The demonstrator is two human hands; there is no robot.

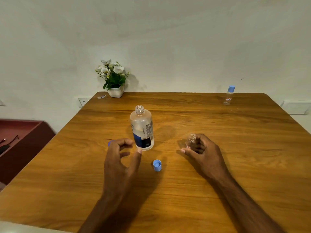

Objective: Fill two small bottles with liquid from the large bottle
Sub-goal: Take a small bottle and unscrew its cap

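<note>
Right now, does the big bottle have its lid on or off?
Off. The large bottle stands upright with its threaded neck bare and open at the top. A blue cap lies on the table nearby.

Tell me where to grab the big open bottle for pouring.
Grip the large bottle round its labelled mid-body, coming in from its left side, where the left hand already sits. It stands upright and uncapped; the neck is narrow, so the wide body probably gives steadier control.

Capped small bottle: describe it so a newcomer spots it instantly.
On the wooden table, look to the far right corner by the wall. The capped small bottle stands there alone, clear with a blue cap; the other small bottle is uncapped, in the right hand.
</note>
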